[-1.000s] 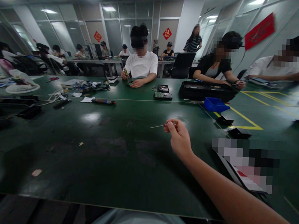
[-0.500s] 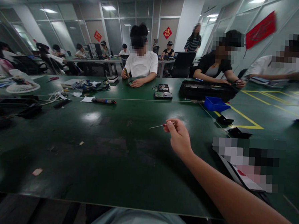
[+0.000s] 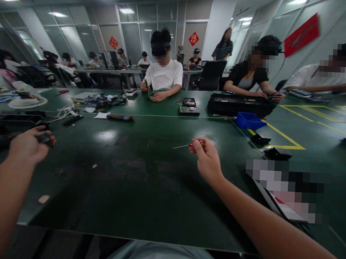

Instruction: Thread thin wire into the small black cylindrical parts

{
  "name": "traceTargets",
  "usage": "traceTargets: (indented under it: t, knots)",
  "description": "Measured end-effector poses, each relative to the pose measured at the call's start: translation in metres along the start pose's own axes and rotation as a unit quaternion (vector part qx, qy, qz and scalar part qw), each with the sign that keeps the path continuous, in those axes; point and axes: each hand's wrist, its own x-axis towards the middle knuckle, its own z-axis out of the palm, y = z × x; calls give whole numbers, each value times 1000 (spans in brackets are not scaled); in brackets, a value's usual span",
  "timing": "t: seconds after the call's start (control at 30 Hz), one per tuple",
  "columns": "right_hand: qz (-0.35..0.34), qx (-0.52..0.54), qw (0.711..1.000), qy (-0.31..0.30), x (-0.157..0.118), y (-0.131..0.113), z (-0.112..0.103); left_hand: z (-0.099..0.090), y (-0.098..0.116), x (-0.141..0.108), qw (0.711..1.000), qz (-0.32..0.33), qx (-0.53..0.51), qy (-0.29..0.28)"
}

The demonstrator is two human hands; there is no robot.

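Observation:
My right hand [image 3: 208,158] is closed on a thin screwdriver [image 3: 181,146] with a reddish handle, held above the green table [image 3: 140,205], its metal shaft pointing left. At the left, my left hand [image 3: 31,143] is closed around a small dark object [image 3: 45,138] whose kind I cannot make out. Several black parts [image 3: 14,117] lie just beyond my left hand.
Across the table a person [image 3: 164,75] works with a tool. A long black casing [image 3: 240,105], a blue tray [image 3: 249,120], opened drives [image 3: 189,110], a dark tool [image 3: 120,117] and cables [image 3: 100,98] lie around. A folder [image 3: 287,212] lies at right.
My left hand has come further into view from the left edge and now holds a dark object over the table. My right hand and the screwdriver have stayed in place.

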Motion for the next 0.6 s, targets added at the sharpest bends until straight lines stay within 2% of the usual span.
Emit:
traceTargets:
  t: [0.07, 0.2, 0.33, 0.5, 0.6]
  knots:
    - [-2, 0, 1000, 1, 0, 0, 0, 28, 3, -11, 997, -45, -61, -30]
    - [0, 4, 1000, 0, 1, 0, 0, 87, 12, -52, 983, -60, -114, -128]
    - [0, 3, 1000, 6, 1, -2, 0, 136, 14, -99, 962, -63, -139, -228]
    - [-3, -3, 1000, 14, 1, -3, -1, 178, 6, -161, 909, -97, -166, -370]
    - [-4, -4, 1000, 18, 1, -3, -1, 194, -4, -197, 882, -71, -148, -443]
